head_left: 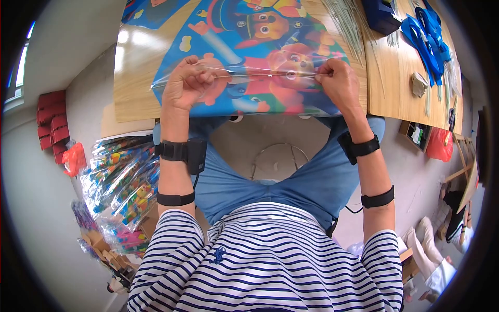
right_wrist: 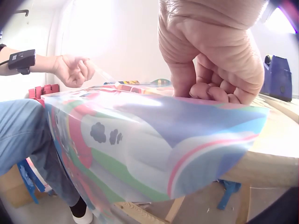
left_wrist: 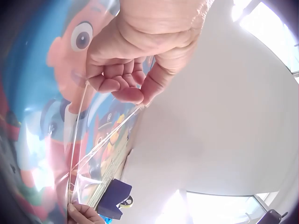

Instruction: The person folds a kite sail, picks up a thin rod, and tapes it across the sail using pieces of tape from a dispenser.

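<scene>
From the head view, with 12 o'clock directly away from the person, the glossy printed sheet (head_left: pixel 265 31) lies at 12 on the wooden table (head_left: pixel 132 99), its near edge drooping over the table's front. The left hand (head_left: pixel 188 86) is at 11 o'clock and the right hand (head_left: pixel 340 86) at 1, both above the sheet's near part.

A clear strip (head_left: pixel 249 76) is drawn out between them. The left hand is bent in, thumb and fingertips holding the strip; the left wrist view shows two strands leaving separate fingertips and converging on the right hand. The right hand is narrow, thumb and forefinger pinching its end, the other fingers tucked in; in the right wrist view its fingertips are down at the sheet.

The sheet shows cartoon pups and a large face; one pup wears a peaked cap and a star badge. No lettering is readable on it. Marks on the black wrist device (head_left: pixel 196 156) are too small to read, and the dark emblem (head_left: pixel 219 255) on the striped shirt (head_left: pixel 280 260) has no legible letters.

At 1 o'clock lie thin pale strips (head_left: pixel 343 21) and a dark blue box (head_left: pixel 382 15); blue ribbons (head_left: pixel 429 39) lie at 2. Shiny wrapped packs (head_left: pixel 125 182) sit between 8 and 9.
</scene>
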Demonstrator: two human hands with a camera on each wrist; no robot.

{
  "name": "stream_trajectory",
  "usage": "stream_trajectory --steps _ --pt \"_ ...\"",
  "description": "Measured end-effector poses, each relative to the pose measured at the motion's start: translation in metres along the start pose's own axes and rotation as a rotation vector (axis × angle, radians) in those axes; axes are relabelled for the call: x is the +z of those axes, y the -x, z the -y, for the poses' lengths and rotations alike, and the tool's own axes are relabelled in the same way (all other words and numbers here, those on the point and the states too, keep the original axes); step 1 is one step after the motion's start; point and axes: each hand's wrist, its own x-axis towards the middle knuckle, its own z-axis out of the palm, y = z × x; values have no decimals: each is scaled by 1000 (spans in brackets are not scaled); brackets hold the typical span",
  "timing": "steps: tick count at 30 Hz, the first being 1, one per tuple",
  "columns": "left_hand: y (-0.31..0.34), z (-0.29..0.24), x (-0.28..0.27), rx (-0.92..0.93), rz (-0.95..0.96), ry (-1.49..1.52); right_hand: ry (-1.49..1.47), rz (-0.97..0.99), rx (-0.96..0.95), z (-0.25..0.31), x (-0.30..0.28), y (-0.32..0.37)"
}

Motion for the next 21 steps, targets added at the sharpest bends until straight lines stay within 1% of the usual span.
stream_trajectory --steps 5,8,14,17,21 --pt "3 -4 -9 7 -38 3 -26 13 15 -1 0 -1" --pt "9 -13 -10 -9 -55 108 -21 10 10 -2 1 -1" --pt "27 -55 -40 98 38 250 -36 7 23 3 -1 0" --pt "36 -60 -36 132 36 179 -35 7 17 1 -1 0" --pt "42 -61 -25 155 68 211 -19 28 23 -2 0 -2"
